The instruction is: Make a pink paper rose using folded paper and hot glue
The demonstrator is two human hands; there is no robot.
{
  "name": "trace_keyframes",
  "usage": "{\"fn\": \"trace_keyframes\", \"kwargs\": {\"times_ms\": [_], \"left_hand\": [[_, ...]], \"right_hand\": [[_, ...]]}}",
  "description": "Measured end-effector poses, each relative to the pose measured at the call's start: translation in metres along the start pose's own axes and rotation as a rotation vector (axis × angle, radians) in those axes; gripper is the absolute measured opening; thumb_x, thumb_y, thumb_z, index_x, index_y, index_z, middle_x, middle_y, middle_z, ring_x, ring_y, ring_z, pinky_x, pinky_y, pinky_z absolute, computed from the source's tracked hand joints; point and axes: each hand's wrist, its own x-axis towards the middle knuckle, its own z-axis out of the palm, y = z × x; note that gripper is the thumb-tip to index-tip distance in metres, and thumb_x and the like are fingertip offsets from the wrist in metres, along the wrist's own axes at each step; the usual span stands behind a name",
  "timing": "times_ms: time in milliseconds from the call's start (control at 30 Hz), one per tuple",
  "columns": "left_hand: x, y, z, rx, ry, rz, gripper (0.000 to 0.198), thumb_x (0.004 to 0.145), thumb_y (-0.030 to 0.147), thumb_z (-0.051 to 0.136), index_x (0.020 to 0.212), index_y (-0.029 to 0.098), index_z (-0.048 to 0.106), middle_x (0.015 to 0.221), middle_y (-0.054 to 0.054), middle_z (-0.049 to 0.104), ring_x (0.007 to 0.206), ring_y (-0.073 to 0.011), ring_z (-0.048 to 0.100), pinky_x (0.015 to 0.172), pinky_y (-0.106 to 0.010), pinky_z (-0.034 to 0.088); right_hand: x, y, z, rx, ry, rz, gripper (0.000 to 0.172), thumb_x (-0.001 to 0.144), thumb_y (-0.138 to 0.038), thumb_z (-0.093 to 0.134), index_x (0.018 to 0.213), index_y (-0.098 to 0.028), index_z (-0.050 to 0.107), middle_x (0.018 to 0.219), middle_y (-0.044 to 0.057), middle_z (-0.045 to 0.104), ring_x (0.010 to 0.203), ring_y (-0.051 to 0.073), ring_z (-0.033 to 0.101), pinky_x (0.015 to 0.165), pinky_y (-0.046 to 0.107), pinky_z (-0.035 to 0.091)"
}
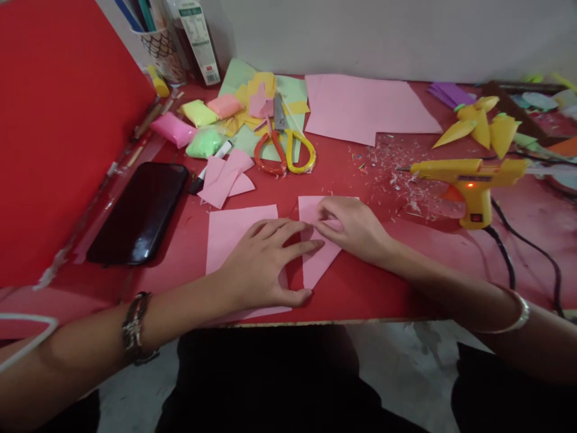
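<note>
My left hand lies with fingers spread over a pink paper sheet. Its fingertips reach onto the left edge of a smaller pink paper piece, which has a slanted lower right edge. On that smaller piece my right hand rests with fingers curled and thumb and fingertips closed together at the paper. Part of the paper is hidden beneath this hand. Pink paper offcuts lie just beyond the larger sheet.
A yellow glue gun with a lit lamp lies at right, its cord trailing. Scissors, clay packets, a phone and a large pink sheet lie around. A red panel stands left; yellow paper flowers sit back right.
</note>
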Motion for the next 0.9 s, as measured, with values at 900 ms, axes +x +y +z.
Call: {"fn": "trace_keyframes", "kwargs": {"times_ms": [900], "left_hand": [[0.002,-0.001,0.001,-0.027,0.002,0.018,0.061,0.065,0.051,0.053,0.121,0.026,0.043,0.128,-0.005,0.038,0.116,-0.0265,0.031,0.098,-0.044,0.02]], "right_hand": [[-0.08,0.011,-0.03,-0.176,-0.087,-0.054,0.032,0.085,-0.034,0.037,0.11,-0.032,0.057,0.13,0.008,0.029,0.119,0.031,0.027,0.093,0.055,0.029]]}}
